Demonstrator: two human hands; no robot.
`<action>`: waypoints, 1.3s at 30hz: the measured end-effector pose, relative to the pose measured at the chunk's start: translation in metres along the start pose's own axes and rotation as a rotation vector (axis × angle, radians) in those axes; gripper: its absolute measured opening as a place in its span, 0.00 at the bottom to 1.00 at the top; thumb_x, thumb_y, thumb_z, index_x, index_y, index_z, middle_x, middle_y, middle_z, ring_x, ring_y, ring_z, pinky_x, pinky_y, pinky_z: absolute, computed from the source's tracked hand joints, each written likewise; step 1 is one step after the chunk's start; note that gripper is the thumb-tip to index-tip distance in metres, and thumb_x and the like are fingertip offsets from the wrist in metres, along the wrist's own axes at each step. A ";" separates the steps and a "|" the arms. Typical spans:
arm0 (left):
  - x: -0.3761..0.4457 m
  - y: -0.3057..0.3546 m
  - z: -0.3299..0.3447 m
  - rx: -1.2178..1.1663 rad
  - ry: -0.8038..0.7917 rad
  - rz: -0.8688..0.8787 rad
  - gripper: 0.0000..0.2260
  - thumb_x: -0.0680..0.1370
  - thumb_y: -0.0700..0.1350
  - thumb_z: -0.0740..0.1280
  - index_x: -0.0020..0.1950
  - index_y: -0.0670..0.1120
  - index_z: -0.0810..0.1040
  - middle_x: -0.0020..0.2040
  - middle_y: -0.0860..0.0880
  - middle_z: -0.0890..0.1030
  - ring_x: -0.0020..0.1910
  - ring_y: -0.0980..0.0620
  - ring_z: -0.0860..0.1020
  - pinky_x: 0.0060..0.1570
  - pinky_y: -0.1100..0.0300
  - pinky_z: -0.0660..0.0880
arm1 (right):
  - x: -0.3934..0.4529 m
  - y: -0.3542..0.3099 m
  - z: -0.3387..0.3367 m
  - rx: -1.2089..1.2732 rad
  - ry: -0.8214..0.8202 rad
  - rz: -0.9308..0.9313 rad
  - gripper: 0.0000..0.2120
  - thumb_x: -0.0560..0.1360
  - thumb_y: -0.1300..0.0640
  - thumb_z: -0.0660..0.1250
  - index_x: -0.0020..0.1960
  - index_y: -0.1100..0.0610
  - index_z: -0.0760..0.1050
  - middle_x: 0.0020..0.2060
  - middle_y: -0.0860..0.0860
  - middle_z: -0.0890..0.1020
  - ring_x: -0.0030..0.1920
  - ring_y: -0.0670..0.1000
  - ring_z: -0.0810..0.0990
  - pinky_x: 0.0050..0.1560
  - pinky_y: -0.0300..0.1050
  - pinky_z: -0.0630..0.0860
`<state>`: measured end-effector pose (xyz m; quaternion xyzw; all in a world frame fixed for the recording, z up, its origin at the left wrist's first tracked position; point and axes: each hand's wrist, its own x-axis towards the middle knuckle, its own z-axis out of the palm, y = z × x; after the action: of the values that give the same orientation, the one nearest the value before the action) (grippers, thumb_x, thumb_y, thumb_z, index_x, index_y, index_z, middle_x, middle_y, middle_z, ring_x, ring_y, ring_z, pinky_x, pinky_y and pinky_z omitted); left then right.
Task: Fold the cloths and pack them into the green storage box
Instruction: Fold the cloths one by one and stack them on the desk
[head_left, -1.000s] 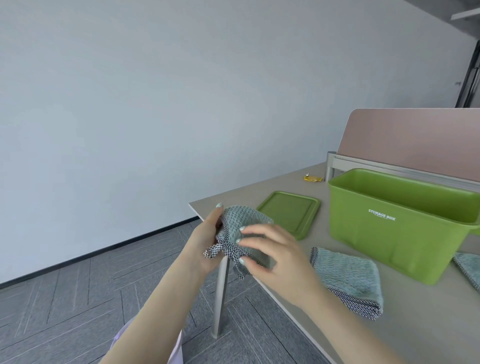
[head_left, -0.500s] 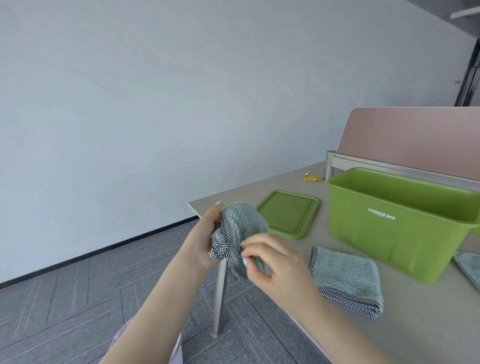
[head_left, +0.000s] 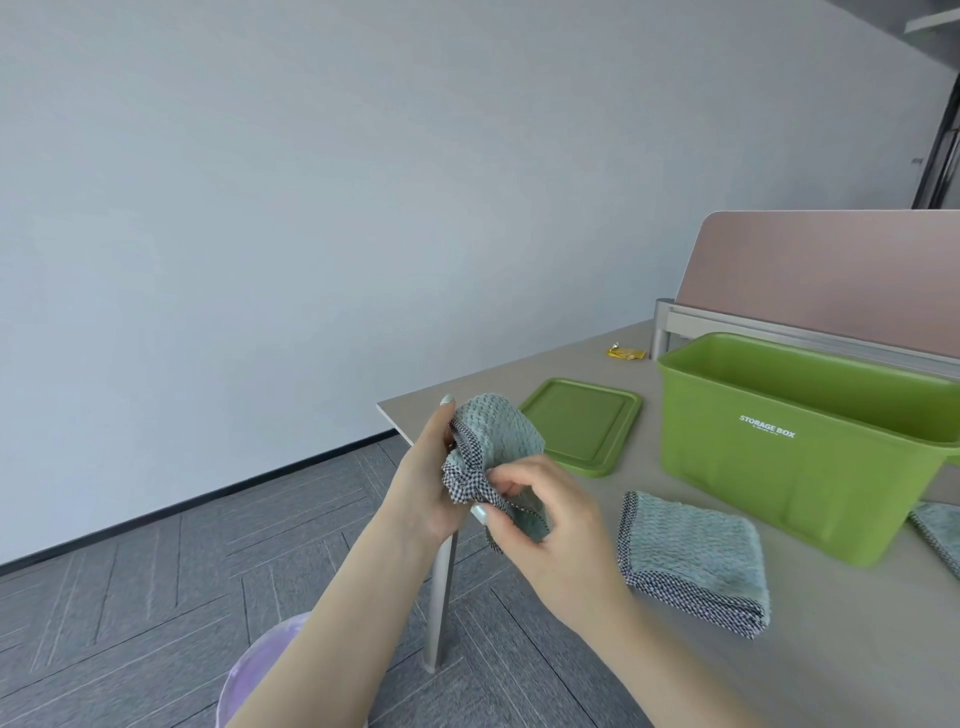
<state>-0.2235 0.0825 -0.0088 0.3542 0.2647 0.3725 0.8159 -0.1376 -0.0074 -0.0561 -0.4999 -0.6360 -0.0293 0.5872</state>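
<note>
A bunched grey-green cloth (head_left: 498, 434) with a black-and-white checked hem is held in the air over the table's near left corner. My left hand (head_left: 423, 483) grips it from the left, thumb up along its edge. My right hand (head_left: 545, 519) pinches the checked hem at its lower part. A folded cloth (head_left: 691, 558) of the same kind lies flat on the table in front of the green storage box (head_left: 779, 467), which stands open. Part of another cloth (head_left: 940, 535) shows at the right edge.
The box's green lid (head_left: 582, 423) lies flat to the left of the box. A small yellow wrapper (head_left: 626, 354) sits at the table's far side. A pink divider panel (head_left: 831, 265) rises behind the box. The table edge (head_left: 395, 426) and a metal leg (head_left: 441, 597) are under my hands.
My right hand has slid from covering the cloth's front down to its lower checked hem and pinched it. The cloth now shows more of its textured face. My left hand stays put.
</note>
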 end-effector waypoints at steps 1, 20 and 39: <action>0.001 0.001 -0.002 0.024 0.008 0.023 0.22 0.79 0.55 0.58 0.46 0.37 0.80 0.40 0.40 0.84 0.40 0.45 0.84 0.38 0.55 0.80 | 0.001 0.000 -0.001 0.077 -0.038 0.060 0.05 0.70 0.55 0.68 0.46 0.49 0.77 0.40 0.41 0.78 0.44 0.42 0.77 0.48 0.34 0.71; -0.008 0.010 -0.023 1.021 -0.008 0.321 0.19 0.77 0.31 0.57 0.34 0.49 0.78 0.26 0.58 0.75 0.30 0.57 0.73 0.35 0.62 0.69 | 0.041 0.015 -0.029 0.132 -0.094 0.458 0.11 0.71 0.63 0.69 0.34 0.51 0.71 0.30 0.45 0.72 0.26 0.38 0.68 0.30 0.30 0.64; -0.007 0.008 -0.011 0.811 -0.061 0.453 0.17 0.76 0.29 0.55 0.54 0.46 0.75 0.36 0.47 0.82 0.30 0.54 0.80 0.29 0.61 0.77 | 0.024 0.015 -0.010 -0.087 -0.091 0.009 0.05 0.69 0.54 0.63 0.44 0.46 0.73 0.39 0.32 0.73 0.43 0.37 0.74 0.45 0.31 0.70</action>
<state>-0.2389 0.0849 -0.0078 0.7044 0.2809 0.3971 0.5169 -0.1159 0.0086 -0.0422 -0.5284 -0.6579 -0.0315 0.5357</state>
